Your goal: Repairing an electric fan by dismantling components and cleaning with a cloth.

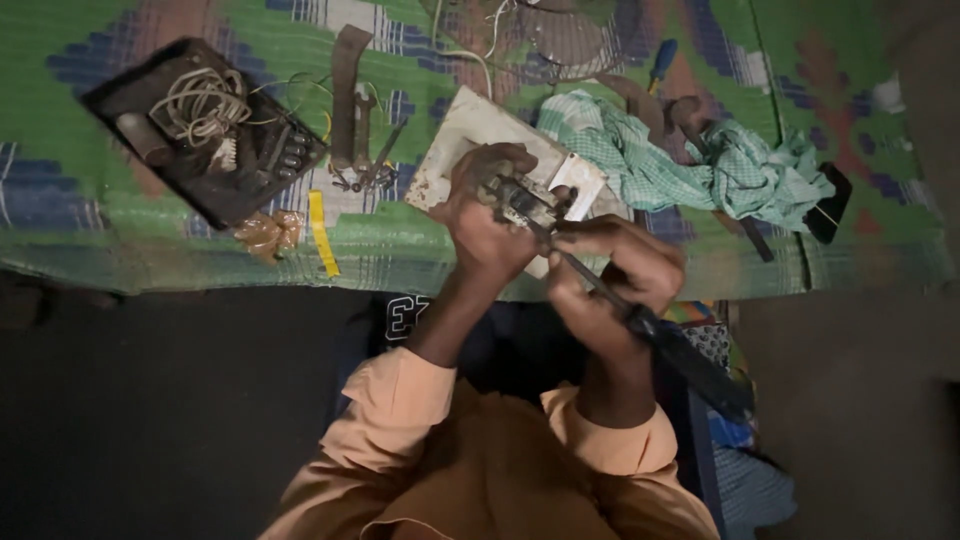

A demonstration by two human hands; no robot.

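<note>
Above the white panel [470,135], the left hand [487,215] is closed around a small metal fitting [520,203] — fingers wrapped tight. Right hand [610,275] is clamped on a dark-handled screwdriver [650,330], tip touching the fitting. Beside them lie a checked cloth [680,165] and a green mat [130,230].

We work over a green woven mat [120,215] patterned with blue and rust-brown blocks.

Our sleeves [400,395] are pale orange; the cloth [660,165] is green-and-white check; a yellow strip [321,233] lies beside a black tray [120,100].
</note>
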